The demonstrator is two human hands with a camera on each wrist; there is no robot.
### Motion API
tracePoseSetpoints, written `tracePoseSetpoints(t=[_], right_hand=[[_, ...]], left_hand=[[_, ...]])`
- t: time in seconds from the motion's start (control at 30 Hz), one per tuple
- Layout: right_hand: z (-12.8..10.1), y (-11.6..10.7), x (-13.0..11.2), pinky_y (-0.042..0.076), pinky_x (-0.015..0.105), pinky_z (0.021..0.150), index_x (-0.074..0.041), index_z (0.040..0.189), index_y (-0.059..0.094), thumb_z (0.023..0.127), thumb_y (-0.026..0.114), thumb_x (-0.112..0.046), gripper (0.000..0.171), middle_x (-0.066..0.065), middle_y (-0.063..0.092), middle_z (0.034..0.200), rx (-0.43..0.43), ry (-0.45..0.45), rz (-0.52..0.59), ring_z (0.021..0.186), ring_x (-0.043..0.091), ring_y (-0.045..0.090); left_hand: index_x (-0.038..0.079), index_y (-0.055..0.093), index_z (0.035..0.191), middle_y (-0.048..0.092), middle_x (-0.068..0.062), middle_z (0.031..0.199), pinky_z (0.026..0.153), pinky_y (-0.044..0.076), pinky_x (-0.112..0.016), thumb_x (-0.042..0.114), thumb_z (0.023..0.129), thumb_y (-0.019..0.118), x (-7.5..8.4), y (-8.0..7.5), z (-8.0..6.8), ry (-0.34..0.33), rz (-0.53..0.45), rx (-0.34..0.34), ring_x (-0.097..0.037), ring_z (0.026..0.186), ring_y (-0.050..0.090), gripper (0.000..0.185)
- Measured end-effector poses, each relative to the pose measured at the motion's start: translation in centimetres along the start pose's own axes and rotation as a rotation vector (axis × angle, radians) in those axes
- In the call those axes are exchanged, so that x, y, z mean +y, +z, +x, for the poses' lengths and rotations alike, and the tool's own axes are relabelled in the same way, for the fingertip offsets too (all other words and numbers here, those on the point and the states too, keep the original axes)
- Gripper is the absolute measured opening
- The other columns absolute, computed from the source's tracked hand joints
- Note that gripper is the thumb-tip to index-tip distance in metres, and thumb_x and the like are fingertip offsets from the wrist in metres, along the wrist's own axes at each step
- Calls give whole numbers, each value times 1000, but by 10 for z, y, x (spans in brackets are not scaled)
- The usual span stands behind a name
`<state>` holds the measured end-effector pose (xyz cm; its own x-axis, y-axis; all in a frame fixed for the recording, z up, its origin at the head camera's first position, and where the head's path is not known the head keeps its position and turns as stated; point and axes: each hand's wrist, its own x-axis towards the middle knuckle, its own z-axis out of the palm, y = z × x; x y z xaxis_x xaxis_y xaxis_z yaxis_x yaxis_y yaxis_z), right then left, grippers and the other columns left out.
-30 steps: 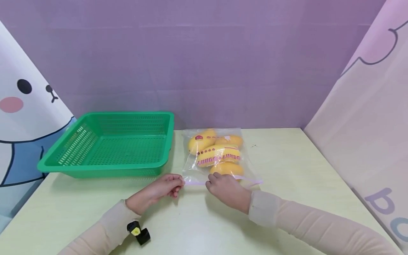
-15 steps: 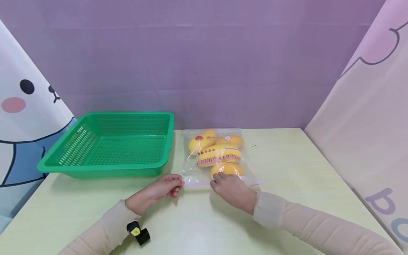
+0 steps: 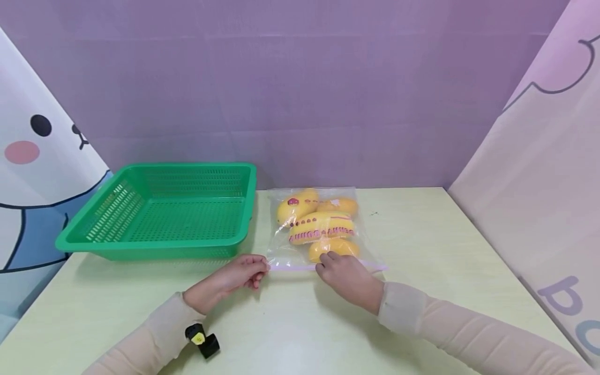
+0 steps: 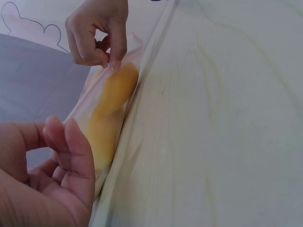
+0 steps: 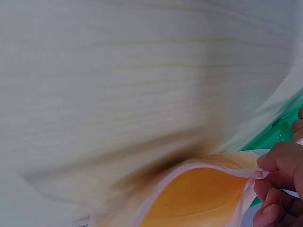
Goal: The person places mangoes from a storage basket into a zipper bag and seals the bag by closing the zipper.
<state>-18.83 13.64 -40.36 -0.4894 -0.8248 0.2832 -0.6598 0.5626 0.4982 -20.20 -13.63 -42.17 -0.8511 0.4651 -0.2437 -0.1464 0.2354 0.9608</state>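
Note:
A clear zip bag (image 3: 323, 229) with several yellow buns printed in pink lies flat on the pale table (image 3: 422, 245), its pink zip strip (image 3: 300, 267) facing me. My left hand (image 3: 244, 274) pinches the strip's left corner. My right hand (image 3: 344, 273) pinches the strip near its middle, just in front of the nearest bun (image 3: 333, 247). The left wrist view shows the bag (image 4: 109, 113) edge-on, with the right hand (image 4: 97, 35) pinching its top. In the right wrist view the fingers (image 5: 279, 189) grip the bag's pink edge above a yellow bun (image 5: 199, 198).
A green slotted plastic basket (image 3: 164, 213) stands at the left, next to the bag. Purple wall panels close the back; cartoon-printed panels stand at both sides. A small black and yellow device (image 3: 201, 341) sits at my left wrist.
My right hand has slid rightward along the zip strip, from near the left hand toward the middle. The left hand and the bag have stayed put.

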Motion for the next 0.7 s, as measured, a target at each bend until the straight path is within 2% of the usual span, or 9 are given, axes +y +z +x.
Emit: tracePoseSetpoints(t=[0.43, 0.7], right_hand=[[-9, -2, 7, 42, 20, 45, -9, 79, 65, 73, 77, -3, 14, 2, 56, 75, -36, 7, 20, 63, 12, 48], [-14, -1, 8, 41, 22, 44, -7, 78, 63, 71, 76, 1, 17, 4, 54, 74, -51, 30, 43, 62, 14, 47]], left_hand=[[9, 50, 75, 46, 3, 64, 55, 44, -18, 9, 95, 46, -1, -3, 1, -6, 1, -12, -6, 56, 48, 20], [7, 51, 77, 46, 3, 65, 55, 43, -18, 9, 95, 46, 0, -4, 0, -10, -7, -6, -6, 56, 49, 19]])
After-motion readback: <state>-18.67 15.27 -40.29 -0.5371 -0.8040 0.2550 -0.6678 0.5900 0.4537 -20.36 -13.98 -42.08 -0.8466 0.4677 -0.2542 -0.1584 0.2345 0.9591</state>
